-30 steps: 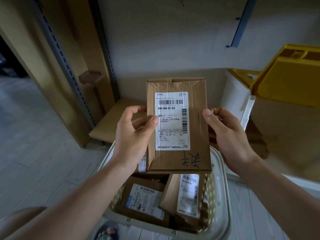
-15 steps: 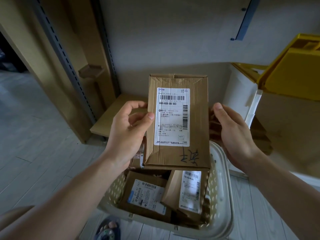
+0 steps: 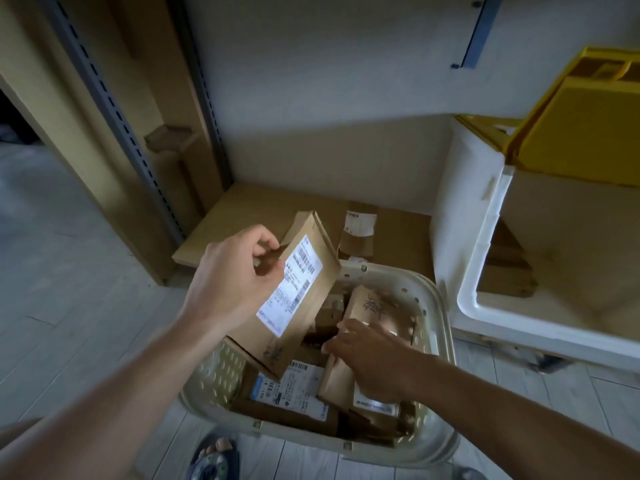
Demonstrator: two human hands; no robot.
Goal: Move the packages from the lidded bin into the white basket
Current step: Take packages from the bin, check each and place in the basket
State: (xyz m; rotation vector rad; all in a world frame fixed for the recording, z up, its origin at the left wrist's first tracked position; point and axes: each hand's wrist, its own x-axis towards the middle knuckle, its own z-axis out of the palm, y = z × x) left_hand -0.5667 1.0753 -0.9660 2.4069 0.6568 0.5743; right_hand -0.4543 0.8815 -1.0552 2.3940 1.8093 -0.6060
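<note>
We see the left hand point(image 3: 232, 282) gripping a brown cardboard package point(image 3: 294, 299) by its upper edge, fingers & thumb curled round it, w/ the white shipping label facing up-right. The pkg tilts steeply, its lower corner dipping inside the white basket point(image 3: 438, 317) at the left-centre, over other parcels. The right hand point(image 3: 374, 358) reaches into the basket's right half, fingers bent down among the boxes there and touching a brown parcel point(image 3: 372, 306) w/ handwriting on top; we can't tell if it actually grips anything. Several more labelled parcels lie in the basket bottom, incl. one w/ a blue-edged label point(image 3: 291, 389) near the front. To the right, just beside the basket, stands the white bin point(image 3: 481, 258) w/ its yellow lid point(image 3: 581, 133) raised; more cardboard shows inside. A flattened cardboard sheet point(image 3: 263, 216) lies behind the basket against the wall. A sandalled foot point(image 3: 214, 459) shows at the bottom edge on the pale plank floor point(image 3: 69, 289).
</note>
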